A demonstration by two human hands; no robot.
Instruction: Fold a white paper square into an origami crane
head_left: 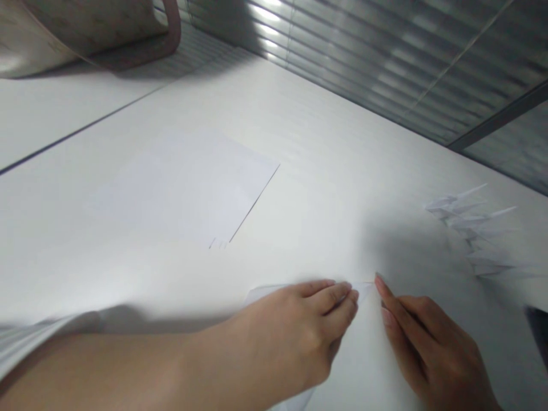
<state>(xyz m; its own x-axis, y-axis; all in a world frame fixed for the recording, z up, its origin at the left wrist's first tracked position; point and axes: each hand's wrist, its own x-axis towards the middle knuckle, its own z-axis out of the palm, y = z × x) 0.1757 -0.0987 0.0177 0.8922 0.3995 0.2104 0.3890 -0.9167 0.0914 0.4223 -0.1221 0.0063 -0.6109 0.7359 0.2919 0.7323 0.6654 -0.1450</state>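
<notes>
A folded sheet of white paper (266, 291) lies on the white table at the bottom centre, mostly covered by my left hand and forearm. My left hand (317, 319) rests on it, palm down, with the fingers pressed together and pointing right. At the paper's pointed right end, the index fingertip of my right hand (428, 342) touches the tip. The right thumb sits just below that fingertip, and the other fingers are curled. Part of the paper also shows below my left wrist.
A stack of white paper (192, 188) lies left of centre on the table (325, 148). Several folded paper cranes (466, 222) stand at the right. A bag with a handle (85, 34) is at the upper left, and a dark object (538, 328) at the right edge. Blinds border the far side.
</notes>
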